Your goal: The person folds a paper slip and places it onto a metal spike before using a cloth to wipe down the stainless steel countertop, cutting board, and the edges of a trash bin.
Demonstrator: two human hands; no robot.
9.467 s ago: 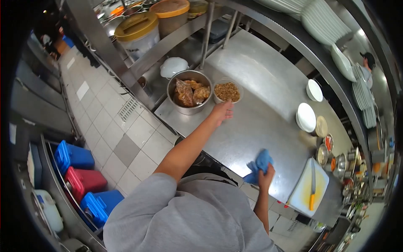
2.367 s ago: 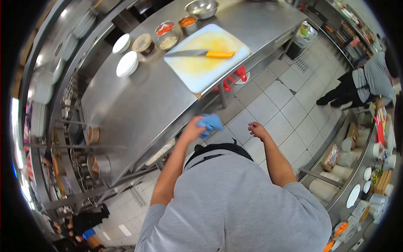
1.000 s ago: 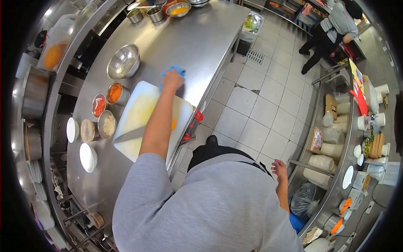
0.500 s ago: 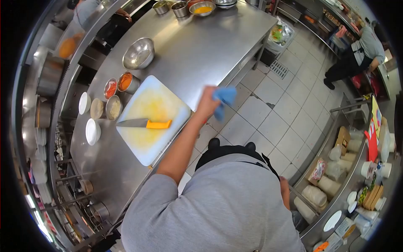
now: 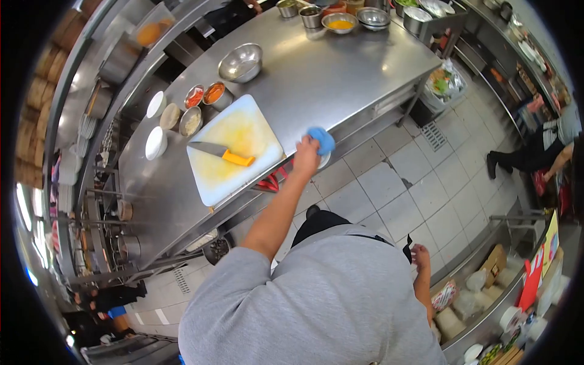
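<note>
My left hand (image 5: 307, 156) grips a blue cloth (image 5: 321, 141), closed round it just beyond the table's front edge. Left of it, a white cutting board (image 5: 261, 121) with yellow stains lies on the steel table. On the board rests a kitchen knife (image 5: 222, 153) with a yellow handle, its blade pointing left. My right hand (image 5: 420, 256) hangs at my right side, near a dark apron strap (image 5: 408, 248). Its fingers are loosely bent and apart, with nothing seen in them.
The steel table (image 5: 340, 73) holds a metal bowl (image 5: 241, 63), small tubs of chopped food (image 5: 215, 93) and white bowls (image 5: 156, 143). A lined bin (image 5: 447, 85) stands past the table's end. Another person (image 5: 541, 143) is at the right. Shelving (image 5: 462, 328) holds packaged goods.
My view has shifted, so the table and board appear further right and higher. The cloth stays in my left hand and looks more bunched. My right hand has come more fully into view.
</note>
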